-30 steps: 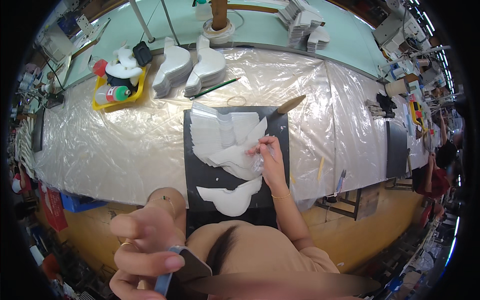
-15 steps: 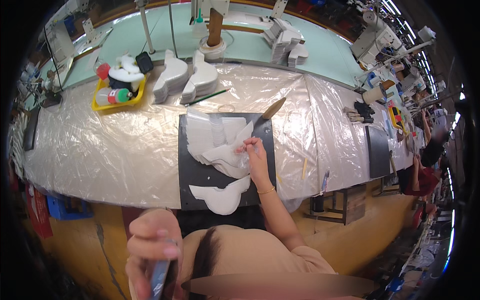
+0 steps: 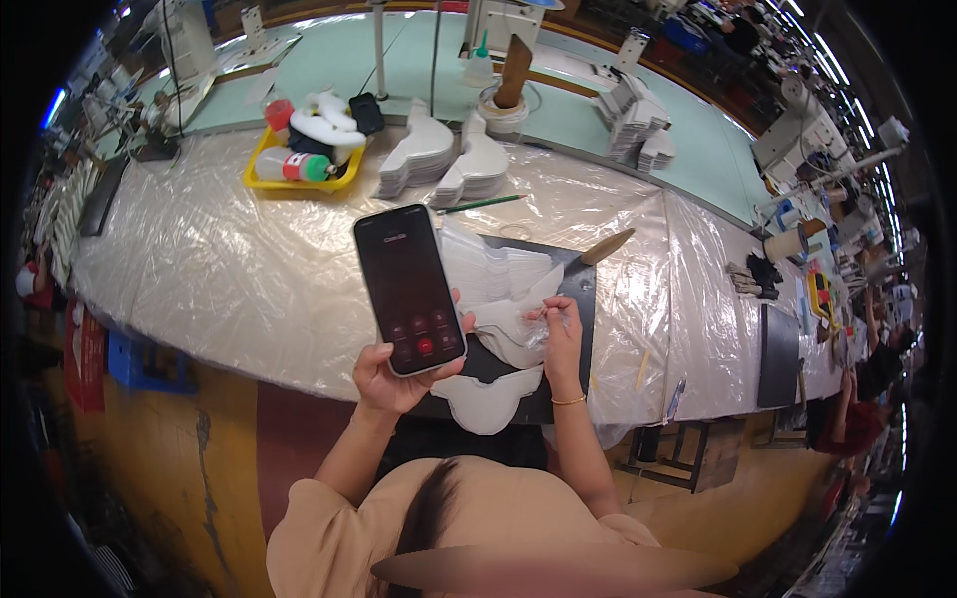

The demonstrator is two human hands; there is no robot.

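Note:
My left hand (image 3: 391, 377) holds a black smartphone (image 3: 409, 288) upright in front of me, its lit dark screen facing the camera. My right hand (image 3: 558, 334) rests on a pile of white cut material pieces (image 3: 503, 289) on a black mat (image 3: 576, 299), its fingers pinching the edge of the top piece. Another white shaped piece (image 3: 488, 404) lies at the mat's near edge, just below both hands. A brush with a wooden handle (image 3: 605, 247) lies at the mat's far right corner.
Clear plastic sheeting (image 3: 229, 269) covers the workbench. A yellow tray (image 3: 299, 164) with bottles stands at the back left, two stacks of white shaped pieces (image 3: 449, 164) beside it, a green pencil (image 3: 483, 204) in front of them. Other people work at the far right (image 3: 867, 399).
My left hand has come up from the lower left with the phone and now holds it over the bench, screen showing. My right hand stays on the white pieces.

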